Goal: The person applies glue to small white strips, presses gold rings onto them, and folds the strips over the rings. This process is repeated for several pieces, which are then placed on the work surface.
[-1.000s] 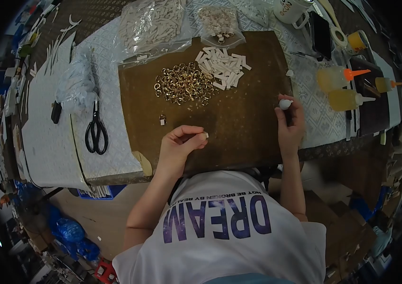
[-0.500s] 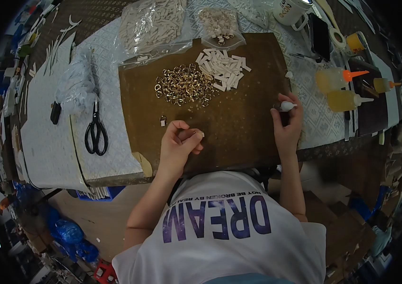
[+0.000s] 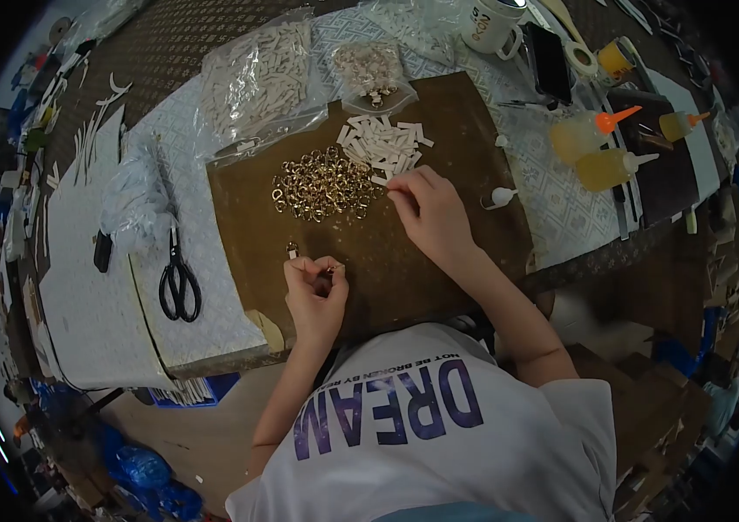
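Observation:
My left hand [image 3: 315, 296] is closed in a pinch over the front of the brown mat [image 3: 422, 278]. A small gold ring [image 3: 330, 271] shows between its fingertips, mostly hidden. Just beyond these fingers lies a single gold ring with a white strip through it [image 3: 292, 251]. My right hand [image 3: 435, 217] is at the near edge of a pile of white strips [image 3: 387, 141], its thumb and fingertips closed at the end of one strip [image 3: 378, 180]. Left of that hand is a heap of gold rings [image 3: 322, 184]. A small white-tipped glue bottle [image 3: 500, 198] rests at the mat's right edge.
Black-handled scissors [image 3: 180, 287] and a crumpled clear bag [image 3: 136, 196] lie left. Bags of white strips [image 3: 256, 83] and of metal pieces [image 3: 369, 70] sit at the back. Yellow liquid bottles [image 3: 604, 170], a phone [image 3: 548, 63] and a mug [image 3: 490, 30] stand right.
My right hand has let go of the small glue bottle at the right edge and moved left to the white strips. My left hand stays pinched near the front. The camera view has shifted slightly.

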The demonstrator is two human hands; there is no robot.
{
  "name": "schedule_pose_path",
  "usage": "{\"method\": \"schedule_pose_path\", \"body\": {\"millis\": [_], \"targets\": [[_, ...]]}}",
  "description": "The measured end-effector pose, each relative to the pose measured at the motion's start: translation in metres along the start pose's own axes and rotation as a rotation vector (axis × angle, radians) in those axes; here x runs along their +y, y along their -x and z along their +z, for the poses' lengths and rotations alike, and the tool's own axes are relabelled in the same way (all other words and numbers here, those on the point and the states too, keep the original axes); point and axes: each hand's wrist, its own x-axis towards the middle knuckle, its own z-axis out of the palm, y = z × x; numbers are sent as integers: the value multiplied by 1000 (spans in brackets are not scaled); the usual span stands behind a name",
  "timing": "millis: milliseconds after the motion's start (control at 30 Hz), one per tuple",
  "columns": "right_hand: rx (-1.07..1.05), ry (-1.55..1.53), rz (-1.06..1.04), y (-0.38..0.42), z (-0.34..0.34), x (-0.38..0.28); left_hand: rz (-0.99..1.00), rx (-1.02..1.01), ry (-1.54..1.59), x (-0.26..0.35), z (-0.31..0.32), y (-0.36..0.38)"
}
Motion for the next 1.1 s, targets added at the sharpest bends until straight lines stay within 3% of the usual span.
{"method": "schedule_pose_path", "body": {"millis": [167, 567, 867, 1100], "targets": [[-46, 247, -58, -21, 22, 10, 94, 46, 95, -3, 0, 2], [-142, 336, -2, -24, 15, 7, 88, 25, 218, -7, -5, 1], [39, -294, 266, -5, 10, -8, 99, 17, 263, -9, -6, 1], [99, -364, 246, 3, 21, 5, 79, 11, 238, -7, -6, 1]]}}
